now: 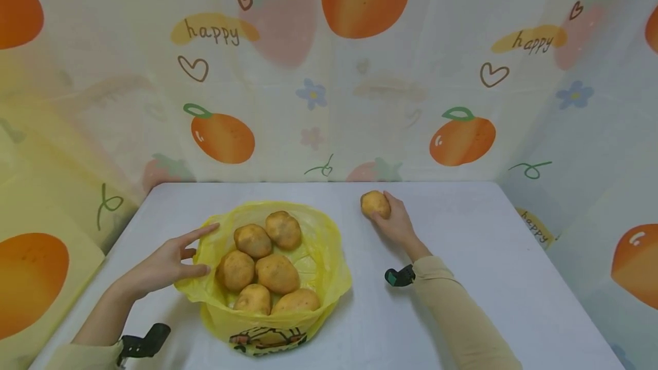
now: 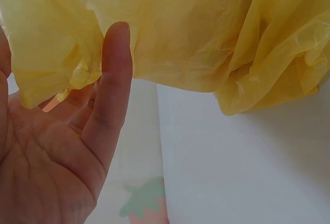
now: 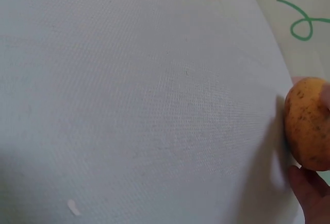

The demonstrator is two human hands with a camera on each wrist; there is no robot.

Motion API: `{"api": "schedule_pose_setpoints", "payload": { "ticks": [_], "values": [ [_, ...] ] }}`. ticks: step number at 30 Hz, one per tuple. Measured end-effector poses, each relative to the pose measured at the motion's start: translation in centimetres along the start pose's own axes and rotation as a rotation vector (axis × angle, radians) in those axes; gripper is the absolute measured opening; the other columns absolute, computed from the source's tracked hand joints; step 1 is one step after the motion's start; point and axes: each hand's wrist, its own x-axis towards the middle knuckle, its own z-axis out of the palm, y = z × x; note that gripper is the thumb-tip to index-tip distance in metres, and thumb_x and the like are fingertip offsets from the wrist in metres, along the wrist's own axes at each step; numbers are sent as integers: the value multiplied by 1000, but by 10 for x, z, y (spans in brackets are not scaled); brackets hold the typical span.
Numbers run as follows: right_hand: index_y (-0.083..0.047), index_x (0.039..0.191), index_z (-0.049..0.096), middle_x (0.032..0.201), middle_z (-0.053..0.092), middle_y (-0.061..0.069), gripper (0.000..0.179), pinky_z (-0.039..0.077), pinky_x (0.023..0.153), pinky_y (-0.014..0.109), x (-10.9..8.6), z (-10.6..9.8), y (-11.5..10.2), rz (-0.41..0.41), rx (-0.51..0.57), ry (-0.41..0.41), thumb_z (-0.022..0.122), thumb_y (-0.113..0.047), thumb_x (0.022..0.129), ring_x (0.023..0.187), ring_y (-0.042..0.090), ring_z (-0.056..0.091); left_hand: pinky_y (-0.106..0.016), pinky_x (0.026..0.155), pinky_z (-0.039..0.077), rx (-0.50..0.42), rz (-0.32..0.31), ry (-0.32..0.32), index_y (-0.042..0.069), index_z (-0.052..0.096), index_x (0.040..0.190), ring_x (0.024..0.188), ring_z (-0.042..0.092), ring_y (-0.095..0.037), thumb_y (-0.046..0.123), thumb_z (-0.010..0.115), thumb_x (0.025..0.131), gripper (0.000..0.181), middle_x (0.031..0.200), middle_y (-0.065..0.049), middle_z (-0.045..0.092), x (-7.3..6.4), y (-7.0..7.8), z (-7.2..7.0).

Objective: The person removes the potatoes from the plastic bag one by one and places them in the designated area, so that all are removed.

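Observation:
A yellow plastic bag point(image 1: 334, 267) stands with its mouth spread wide on the table, and several potatoes point(image 1: 277, 274) lie inside it. My left hand point(image 1: 156, 264) is at the bag's left rim, index finger and thumb spread apart against the plastic. In the left wrist view the fingers point(image 2: 116, 54) stand fairly straight beside the yellow film, which hides some of them. Toward the table's back edge, my right hand point(image 1: 397, 222) grips a single potato point(image 1: 375, 204) between thumb and fingers. That potato point(image 3: 308, 126) shows dark specks in the right wrist view, at the right edge.
The white table point(image 1: 493, 278) reaches back to a hanging cloth point(image 1: 329, 130) printed with fruit, hearts and words. More of this cloth hangs at both sides. Dark wrist-worn devices sit on the left wrist point(image 1: 146, 342) and the right wrist point(image 1: 400, 276).

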Motion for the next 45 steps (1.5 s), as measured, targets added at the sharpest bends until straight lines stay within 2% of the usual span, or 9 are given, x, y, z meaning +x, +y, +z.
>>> {"api": "schedule_pose_setpoints", "payload": {
  "ticks": [4,8,14,20,26,31,35,40,45],
  "values": [
    [7,138,32,132,39,32,68,34,97,54,0,0,2,-39,48,17,60,-20,82,120,43,40,-41,79,51,-15,-10,-6,20,25,147,118,30,-63,22,70,80,80,151,-22,13,0,1,0],
    [5,138,34,128,42,32,70,38,94,51,-1,0,5,-80,48,40,59,-28,82,115,42,42,-44,80,50,-1,-4,2,21,26,146,117,30,-63,23,70,80,80,151,-21,14,0,2,0],
    [7,139,29,133,37,33,70,34,98,55,-1,-2,1,-21,16,-9,60,-22,84,120,44,39,-46,81,49,5,6,11,21,27,146,116,32,-63,23,71,80,79,151,-21,16,0,2,0],
    [3,142,25,136,34,29,71,32,101,51,-1,-5,-2,37,-26,-60,60,-23,86,124,40,37,-36,77,51,-1,5,14,19,27,146,116,36,-60,21,71,80,79,151,-20,15,0,3,1],
    [2,142,25,137,34,29,72,31,103,51,-2,-8,-3,33,-26,-57,61,-22,85,126,40,35,-30,72,51,-27,2,5,18,27,146,117,38,-57,21,71,80,79,151,-21,14,0,3,1],
    [3,141,28,138,34,28,67,26,106,51,-5,-16,-9,16,-52,-45,58,-19,85,129,40,32,-34,76,51,-12,5,10,18,27,146,117,36,-59,21,71,80,79,151,-21,15,0,3,1],
    [-2,140,34,140,35,23,60,25,107,48,-6,-21,-9,34,-24,-12,58,-20,87,131,37,31,-42,80,49,14,13,20,18,28,145,116,35,-61,22,71,79,79,150,-22,17,0,4,2],
    [-3,134,43,136,43,19,50,27,106,46,-9,-26,-11,-16,33,69,57,-18,89,129,34,35,-48,82,49,22,12,25,19,29,145,116,34,-62,22,71,79,79,150,-21,18,0,4,1],
    [-4,128,50,130,50,16,42,34,101,46,-14,-28,-18,-78,67,119,58,-16,89,123,32,43,-43,80,50,10,10,21,18,28,145,117,33,-62,22,71,80,79,150,-22,17,-1,5,1]
  ]
}}
